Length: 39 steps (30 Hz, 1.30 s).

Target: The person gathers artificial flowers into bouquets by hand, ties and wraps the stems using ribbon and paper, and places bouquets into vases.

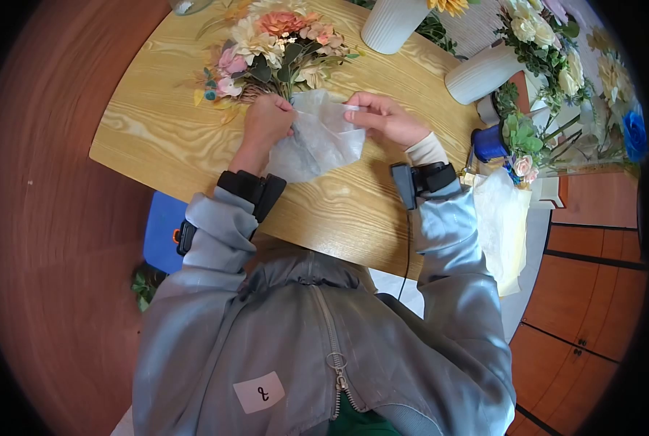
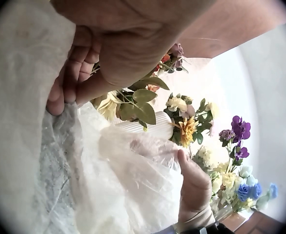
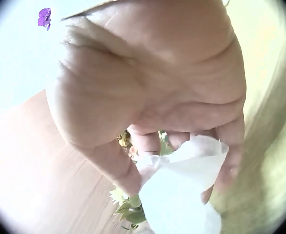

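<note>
A bouquet of artificial flowers (image 1: 277, 43) in cream, orange and pink lies on the wooden table, its stems toward me. White translucent wrapping paper (image 1: 317, 142) covers the stem end. At the stems my left hand (image 1: 268, 120) grips the gathered paper, thumb and fingers pinching it in the left wrist view. On the other side my right hand (image 1: 390, 120) pinches the paper's right edge between thumb and fingers. The right wrist view shows a folded corner of this paper (image 3: 182, 190) between those fingers. Most of the stems are hidden under the paper.
White ribbed vases (image 1: 393, 25) with flowers stand at the back right. A spool of blue ribbon (image 1: 490, 143) sits near the right edge, beside a small succulent (image 1: 522, 133). More sheets of paper (image 1: 500, 225) hang by my right arm. A blue stool (image 1: 163, 232) is below the table at left.
</note>
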### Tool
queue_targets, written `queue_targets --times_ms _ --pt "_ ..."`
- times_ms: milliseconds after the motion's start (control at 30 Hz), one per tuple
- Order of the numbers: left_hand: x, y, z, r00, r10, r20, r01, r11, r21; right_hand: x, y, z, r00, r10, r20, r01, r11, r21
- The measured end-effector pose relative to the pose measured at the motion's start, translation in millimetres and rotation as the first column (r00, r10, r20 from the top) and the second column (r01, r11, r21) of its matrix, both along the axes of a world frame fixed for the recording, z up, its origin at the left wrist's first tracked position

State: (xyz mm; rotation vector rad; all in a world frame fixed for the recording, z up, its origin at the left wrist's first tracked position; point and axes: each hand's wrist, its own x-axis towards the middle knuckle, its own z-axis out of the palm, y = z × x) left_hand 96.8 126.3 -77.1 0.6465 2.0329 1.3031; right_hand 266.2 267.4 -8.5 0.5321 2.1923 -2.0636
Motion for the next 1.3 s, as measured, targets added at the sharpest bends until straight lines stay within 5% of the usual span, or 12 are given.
queue_targets --times_ms 100,167,467,533,567,600,700,900,967,1100,1233,1300 --pt "1.4 -1.3 5.3 1.000 0.005 0.025 -0.005 1.000 0.003 -13.7 -21.1 -9.2 0.988 -0.151 -0.014 0.136 0.923 -0.359" --pt "1.1 -0.6 6.0 1.000 0.004 0.028 -0.004 1.000 -0.009 -23.1 -29.4 -10.8 0.985 -0.171 -0.009 0.156 0.918 -0.365" --pt "-7.4 -1.4 -6.9 0.999 -0.024 -0.023 0.025 0.999 0.040 -36.9 -52.6 -22.6 0.955 0.123 -0.271 -0.135 0.990 -0.027" --pt "-9.3 -1.9 -10.4 0.996 -0.068 -0.049 0.070 0.996 0.047 -29.7 -47.1 -11.2 0.965 -0.163 -0.204 0.172 0.985 0.028" --pt "-12.0 0.0 -15.9 0.945 0.024 0.327 -0.073 0.988 0.137 -28.5 -44.3 -13.6 0.966 -0.160 -0.202 0.170 0.985 0.030" --pt "-14.0 1.4 -20.3 0.748 0.069 0.660 -0.235 0.958 0.166 -28.1 -40.5 -17.9 0.936 -0.316 -0.158 0.321 0.947 0.010" --pt "-2.0 -1.9 1.0 0.751 0.144 0.645 -0.290 0.949 0.126 -26.9 -37.1 -18.6 0.887 -0.462 -0.023 0.462 0.885 0.059" --pt "-1.6 -4.1 2.3 0.702 0.081 0.708 -0.282 0.944 0.172 -38.2 -33.0 -22.2 0.887 -0.392 0.245 0.342 0.913 0.222" --pt "-1.3 -4.3 2.8 0.731 0.074 0.678 -0.257 0.951 0.172 -41.1 -34.0 -31.7 0.924 -0.374 -0.083 0.377 0.848 0.372" --pt "-8.7 -2.5 -10.6 0.794 0.062 0.604 -0.203 0.965 0.168 -30.8 -52.5 -12.2 0.954 -0.152 -0.260 0.257 0.860 0.441" --pt "-5.8 -1.7 -4.7 0.712 0.094 0.696 -0.249 0.960 0.125 -21.2 -72.6 -5.9 0.992 0.068 -0.105 0.045 0.584 0.810" --pt "-4.9 -4.3 -12.1 0.821 0.061 0.567 -0.250 0.932 0.262 -19.9 -72.1 -14.8 0.986 0.117 -0.118 0.046 0.491 0.870"
